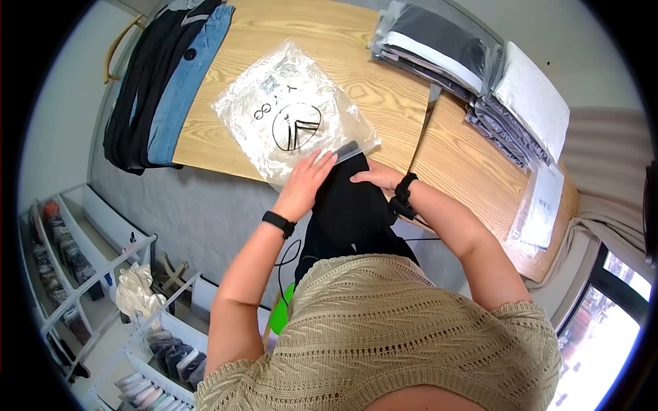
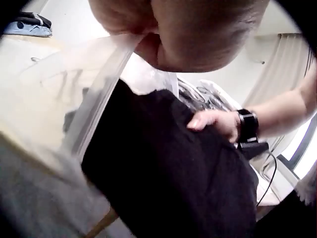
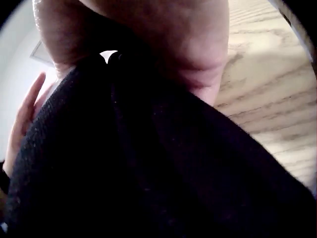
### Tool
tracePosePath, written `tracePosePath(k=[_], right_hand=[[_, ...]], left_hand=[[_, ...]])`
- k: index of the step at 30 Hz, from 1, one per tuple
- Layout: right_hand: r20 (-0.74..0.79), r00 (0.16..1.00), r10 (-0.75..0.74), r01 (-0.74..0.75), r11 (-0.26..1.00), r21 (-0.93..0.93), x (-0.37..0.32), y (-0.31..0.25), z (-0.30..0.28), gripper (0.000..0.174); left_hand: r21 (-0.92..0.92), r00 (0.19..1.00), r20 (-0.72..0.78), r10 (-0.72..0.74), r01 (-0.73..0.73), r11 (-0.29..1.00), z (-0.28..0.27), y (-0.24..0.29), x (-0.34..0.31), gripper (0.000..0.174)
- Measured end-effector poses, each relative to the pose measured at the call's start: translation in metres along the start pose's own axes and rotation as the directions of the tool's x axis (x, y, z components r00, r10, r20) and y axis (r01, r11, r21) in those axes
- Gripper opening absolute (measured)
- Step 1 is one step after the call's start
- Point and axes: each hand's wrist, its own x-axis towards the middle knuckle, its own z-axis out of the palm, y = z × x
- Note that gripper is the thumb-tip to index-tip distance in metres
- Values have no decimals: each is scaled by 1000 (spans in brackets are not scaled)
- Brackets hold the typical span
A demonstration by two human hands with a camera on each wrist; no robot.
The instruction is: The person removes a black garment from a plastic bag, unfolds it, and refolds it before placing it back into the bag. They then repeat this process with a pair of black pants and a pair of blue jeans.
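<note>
A clear plastic bag (image 1: 240,103) with black print lies on the wooden table, its mouth towards the person. Black folded cloth (image 1: 349,205) enters that mouth and hangs over the table's front edge; the left wrist view shows the cloth (image 2: 168,163) beside the bag's edge (image 2: 96,114). The left hand (image 1: 305,188) lies at the bag's near edge, fingers extended, and in its wrist view seems to pinch the plastic. The right hand (image 1: 377,176) grips the cloth, thumb on top, other fingers hidden beneath; the right wrist view shows the cloth (image 3: 148,158) held in it.
Folded jeans (image 1: 175,103) and dark trousers lie at the table's left end. Bagged garments (image 1: 439,41) are stacked at the back right, with a white packet (image 1: 538,205) nearer the right edge. Storage racks (image 1: 103,264) stand lower left. Cables run beside the person.
</note>
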Motion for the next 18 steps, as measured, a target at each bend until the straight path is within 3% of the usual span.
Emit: tracePosePath(k=[3,5,6,7,9,10,15,18], right_hand=[[29,998,55,-57,993,105,-5,-9,0,51],[30,996,87,-92,970,223,-10,-15,1,43],[5,994,110,-108,966,236,-9,-15,1,37],[8,994,113,-112,965,237,-9,-17,-1,37],[-12,980,201,-188,933,306,-7,-21,-5,35],[-3,987,158,-149,936,320,-6,-23,-7,35],[-84,992,94,-51,911,408,8,-28,-7,38],[-324,944,57,40,958,285,12,-37,9,42]], left_hand=[[69,997,-73,-3,8,998,15,4,-28,67],[196,911,-237,-337,385,902,25,4,-45,60],[212,868,-356,-345,435,875,28,3,-50,55],[212,868,-354,-349,438,874,33,0,-56,55],[247,856,-140,-498,517,820,42,-5,-64,51],[217,881,-209,-426,466,858,45,-3,-67,50],[146,893,-287,-346,398,906,46,-3,-68,50],[111,905,-295,-307,352,930,48,-6,-66,50]])
